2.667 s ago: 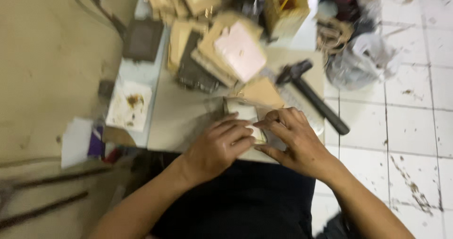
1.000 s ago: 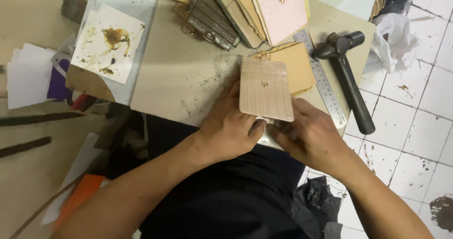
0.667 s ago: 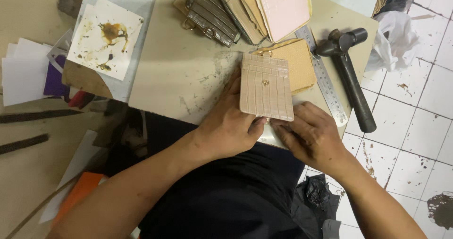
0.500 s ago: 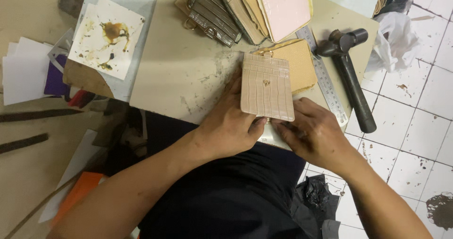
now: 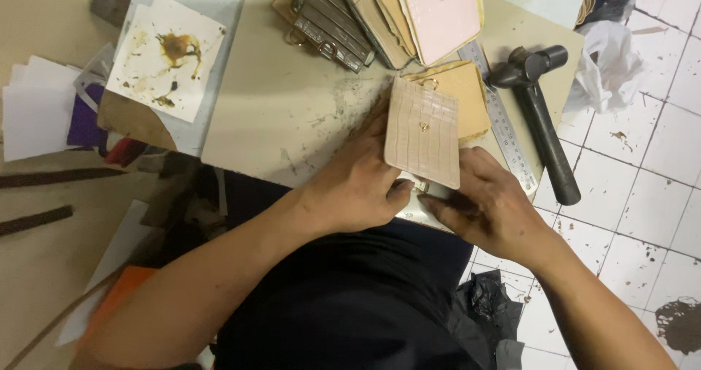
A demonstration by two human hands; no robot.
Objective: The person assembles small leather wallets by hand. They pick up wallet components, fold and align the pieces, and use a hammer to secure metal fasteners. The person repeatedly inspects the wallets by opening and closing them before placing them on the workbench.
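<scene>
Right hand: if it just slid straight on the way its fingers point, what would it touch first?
The right hand points leftward at the left hand; its fingertips already touch the beige embossed wallet, so it would probably meet the left thumb next.

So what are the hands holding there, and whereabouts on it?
Both hands, left and right, grip a beige textured leather wallet piece at its near bottom edge, one at each lower corner.

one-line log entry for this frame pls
left hand: gripping beige textured leather piece | right hand: pinching its lower edge | surface: work board | nearby: hammer, steel ruler, stack of leather pieces
</scene>
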